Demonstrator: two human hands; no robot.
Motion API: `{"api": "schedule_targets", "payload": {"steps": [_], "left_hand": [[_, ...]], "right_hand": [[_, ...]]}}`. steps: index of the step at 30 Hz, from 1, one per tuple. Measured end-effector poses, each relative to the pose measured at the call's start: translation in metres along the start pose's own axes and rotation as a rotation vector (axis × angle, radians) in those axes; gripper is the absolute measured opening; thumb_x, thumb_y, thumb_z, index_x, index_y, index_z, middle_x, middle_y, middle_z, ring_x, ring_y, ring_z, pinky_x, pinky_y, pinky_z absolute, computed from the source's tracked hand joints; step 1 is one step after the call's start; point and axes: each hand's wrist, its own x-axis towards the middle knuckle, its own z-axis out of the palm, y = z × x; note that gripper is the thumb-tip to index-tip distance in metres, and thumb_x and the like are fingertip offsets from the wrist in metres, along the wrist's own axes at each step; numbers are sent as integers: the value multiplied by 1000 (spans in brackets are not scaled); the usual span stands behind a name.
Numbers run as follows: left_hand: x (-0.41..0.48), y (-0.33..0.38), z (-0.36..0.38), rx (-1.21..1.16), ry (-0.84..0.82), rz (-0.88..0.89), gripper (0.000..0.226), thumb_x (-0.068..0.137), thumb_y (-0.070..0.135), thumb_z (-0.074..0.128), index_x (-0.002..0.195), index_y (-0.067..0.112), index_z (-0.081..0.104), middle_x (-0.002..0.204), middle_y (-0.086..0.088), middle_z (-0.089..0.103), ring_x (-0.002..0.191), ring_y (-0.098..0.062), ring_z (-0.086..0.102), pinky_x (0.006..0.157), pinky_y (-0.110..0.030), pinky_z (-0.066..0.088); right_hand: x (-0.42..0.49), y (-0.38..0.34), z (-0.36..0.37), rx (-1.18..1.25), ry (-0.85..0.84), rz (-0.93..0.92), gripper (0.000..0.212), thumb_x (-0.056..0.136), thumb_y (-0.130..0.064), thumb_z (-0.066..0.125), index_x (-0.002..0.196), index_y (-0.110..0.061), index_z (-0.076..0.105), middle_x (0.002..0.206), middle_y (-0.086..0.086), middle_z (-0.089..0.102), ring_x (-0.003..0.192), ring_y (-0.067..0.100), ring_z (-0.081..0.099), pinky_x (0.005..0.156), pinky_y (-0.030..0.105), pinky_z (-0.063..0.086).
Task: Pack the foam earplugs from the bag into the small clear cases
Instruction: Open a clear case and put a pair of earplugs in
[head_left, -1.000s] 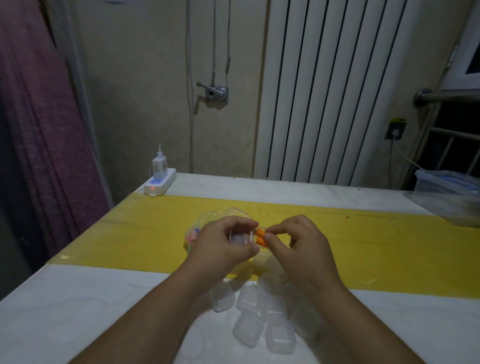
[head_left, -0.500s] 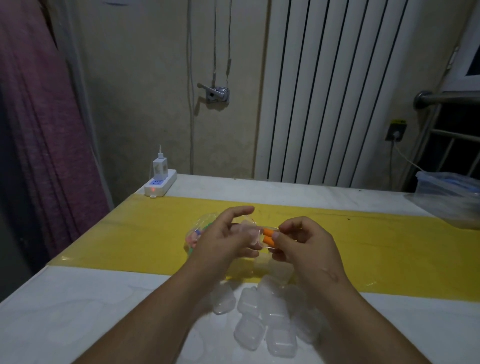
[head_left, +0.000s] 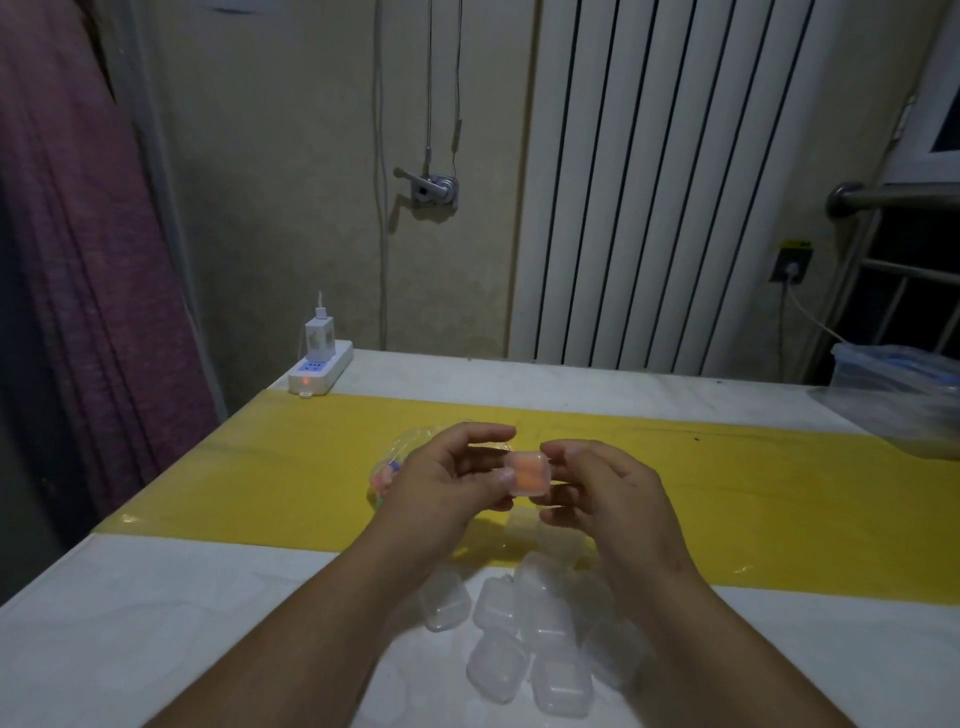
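The left hand (head_left: 441, 483) and the right hand (head_left: 613, 493) are together in front of the person. Between them they pinch one small clear case (head_left: 527, 475). The left thumb lies on its near left edge, and the right fingertips grip its right side from above and below. Orange earplugs (head_left: 532, 486) show through the plastic, so this case looks filled. I cannot tell whether its lid has clicked fully shut.

That is the main risk. If the lid only rests on the foam, the compressed plugs could push it back up and spill once either hand lets go. Squeezing the side walls instead of pressing lid to base could also make the smooth case slip out of the pinch and fall.

Directly under the hands and towards the person lies the heap of empty cases (head_left: 519, 639), which touch and overlap one another. A dropped case would land among them and be harder to pick out in this dim light. A careless set-down could scatter the pile.

Just beyond the left hand, partly hidden by it, the bag (head_left: 400, 452) of coloured plugs lies on the yellow strip (head_left: 291, 478). Its mouth cannot be seen, so a wrist brushing it might roll loose plugs out across the table (head_left: 130, 623).
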Motion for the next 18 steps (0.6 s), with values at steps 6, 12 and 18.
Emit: {"api": "schedule_targets", "payload": {"steps": [6, 12, 18], "left_hand": [[-1, 0, 1, 11, 11, -13, 21, 84, 1, 68, 101, 13, 70, 92, -7, 73, 82, -17, 68, 70, -28, 55], [2, 0, -3, 211, 92, -13, 9, 82, 5, 73, 86, 13, 73, 72, 1, 73, 67, -12, 66, 66, -26, 52], [0, -4, -7, 743, 53, -124, 12, 78, 20, 72, 70, 28, 76, 70, 17, 71, 80, 13, 59, 89, -17, 44]], "right_hand": [[-1, 1, -1, -146, -41, -64, 16, 73, -8, 81, 86, -12, 71, 76, 4, 73, 67, 10, 66, 62, 24, 53], [3, 5, -3, -261, -15, -103, 11, 81, -20, 77, 86, -27, 72, 85, -6, 75, 81, 9, 70, 72, 31, 57], [8, 11, -11, -388, 82, -143, 10, 88, -19, 69, 92, -27, 72, 86, -11, 71, 82, 6, 65, 70, 23, 47]]}}
